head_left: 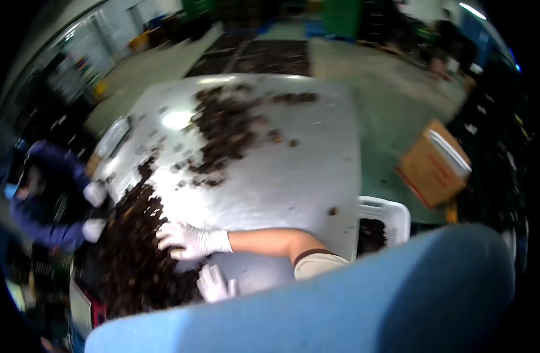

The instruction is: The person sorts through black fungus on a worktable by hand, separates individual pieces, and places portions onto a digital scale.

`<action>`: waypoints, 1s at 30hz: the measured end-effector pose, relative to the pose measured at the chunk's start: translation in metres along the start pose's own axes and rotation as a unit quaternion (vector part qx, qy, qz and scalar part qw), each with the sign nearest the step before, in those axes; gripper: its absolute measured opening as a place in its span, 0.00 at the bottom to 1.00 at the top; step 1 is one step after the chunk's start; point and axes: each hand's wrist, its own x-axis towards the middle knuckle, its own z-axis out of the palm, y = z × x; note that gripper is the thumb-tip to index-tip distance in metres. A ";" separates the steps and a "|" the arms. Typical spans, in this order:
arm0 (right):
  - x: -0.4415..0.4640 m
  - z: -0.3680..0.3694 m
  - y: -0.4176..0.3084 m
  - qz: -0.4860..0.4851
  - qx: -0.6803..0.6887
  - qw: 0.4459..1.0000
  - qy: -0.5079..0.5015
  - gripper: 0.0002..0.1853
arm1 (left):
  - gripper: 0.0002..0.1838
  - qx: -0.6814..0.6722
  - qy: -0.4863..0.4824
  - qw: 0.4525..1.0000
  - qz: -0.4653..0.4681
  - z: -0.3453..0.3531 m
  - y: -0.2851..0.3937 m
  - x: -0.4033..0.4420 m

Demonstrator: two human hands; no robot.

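A big heap of small dark brown pieces [134, 253], of a kind too blurred to name, covers the left of a shiny metal table [281, 170]. My right hand [190, 240], in a white glove, reaches in from the right; its fingers are spread at the heap's right edge. Lower down, my left hand [214, 285], also gloved, lies beside the pieces with fingers apart and its wrist hidden behind blue cloth [317, 300]. I see nothing held in either hand. A second patch of dark pieces [223, 126] is scattered across the table's far half.
At the left edge a co-worker in dark blue sleeves [55, 165] has two white-gloved hands [94, 194] by the heap. A white basket [393, 212] with dark contents stands to the right of the table. Beyond it is a cardboard box [431, 167]. A clear tray [113, 136] sits at the left edge.
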 end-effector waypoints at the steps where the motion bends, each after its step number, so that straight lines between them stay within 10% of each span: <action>1: -0.015 -0.035 0.037 0.024 -0.108 0.993 0.043 0.15 | 0.36 0.006 -0.001 1.000 0.002 -0.001 -0.004 0.019; 6: -0.144 -0.267 0.115 0.266 -0.375 0.812 0.360 0.10 | 0.37 0.059 -0.012 0.998 -0.031 0.025 -0.007 0.074; 12: -0.239 -0.352 0.184 0.482 -0.428 0.620 0.447 0.21 | 0.38 0.106 0.003 0.990 -0.089 0.041 -0.013 0.088; 20: -0.091 -0.256 0.295 0.314 -0.238 0.872 0.290 0.29 | 0.40 0.155 0.019 0.979 -0.132 0.056 -0.046 0.059; 30: 0.050 -0.054 0.288 0.256 0.167 0.945 0.115 0.21 | 0.39 0.059 0.001 0.988 -0.139 0.037 -0.037 0.064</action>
